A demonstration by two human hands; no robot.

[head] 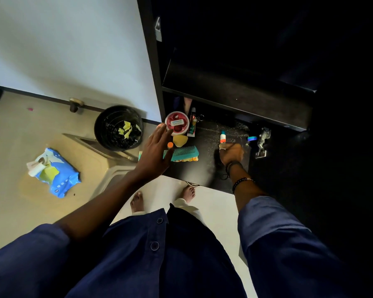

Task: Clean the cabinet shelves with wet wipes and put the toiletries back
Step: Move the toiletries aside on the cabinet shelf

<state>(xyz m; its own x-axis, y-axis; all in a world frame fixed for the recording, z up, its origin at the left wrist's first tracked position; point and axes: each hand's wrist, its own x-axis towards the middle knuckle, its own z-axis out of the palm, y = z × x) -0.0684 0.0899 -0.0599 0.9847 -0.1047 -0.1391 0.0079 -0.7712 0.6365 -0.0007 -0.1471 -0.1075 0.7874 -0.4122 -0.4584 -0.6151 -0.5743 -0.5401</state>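
My left hand (157, 148) hovers open with fingers spread over the left end of the dark cabinet shelf (205, 168), its fingertips by a red round tub (177, 125). Beside it lie a yellow sponge (180, 140), an orange cap (170, 144), a teal comb (184, 152) and an upright tube (192, 123). My right hand (232, 152) is closed on a pale wet wipe (222, 146), pressed to the shelf just in front of a small white bottle (222, 135). A small blue-lidded jar (252, 138) stands further right.
A blue wet-wipe pack (56, 173) lies on the floor at left. A black bin (118, 127) holding yellow scraps stands against the wall. A metal hinge (262, 143) sits at the shelf's right end. The upper shelf (235, 89) is dark. My bare feet are below.
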